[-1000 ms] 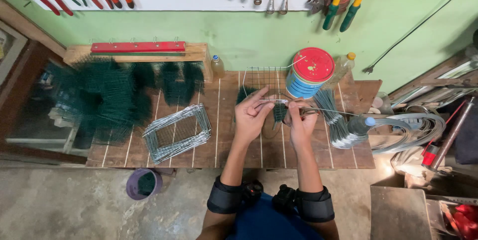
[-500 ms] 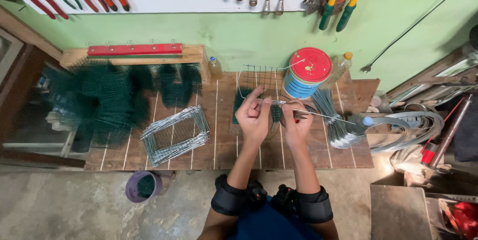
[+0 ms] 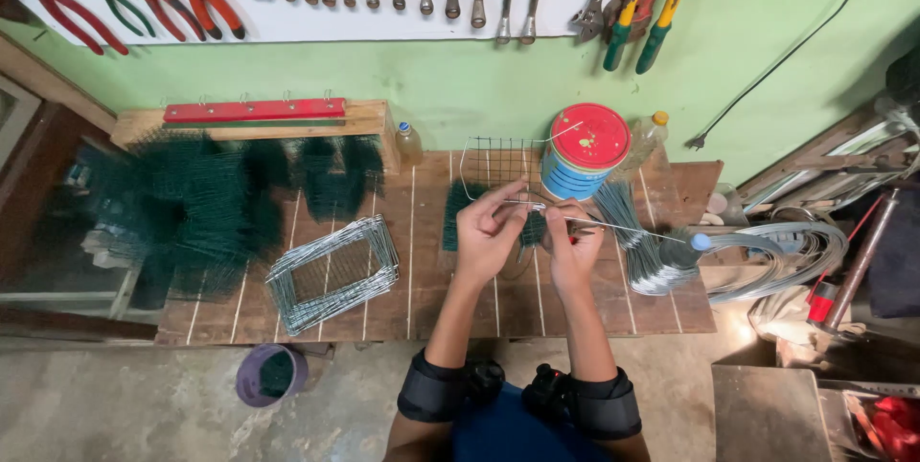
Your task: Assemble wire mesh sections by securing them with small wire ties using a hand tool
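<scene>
Hands are sitting lower over the bench (image 3: 422,309) than a second ago. Left hand (image 3: 487,232) and right hand (image 3: 573,249) are pinching a wire (image 3: 613,225), fingers clenched on it, beside the tin (image 3: 583,150); bending appears underway.

tin (image 3: 586,153): round, red lid, blue-and-white banded label around its side; stands at the back of the wooden bench, right of centre
small bottle (image 3: 408,144): clear, yellowish contents, blue cap; bench back, beside the wooden rack
second bottle (image 3: 648,136): clear, yellow cap; tilted just right of the tin
</scene>
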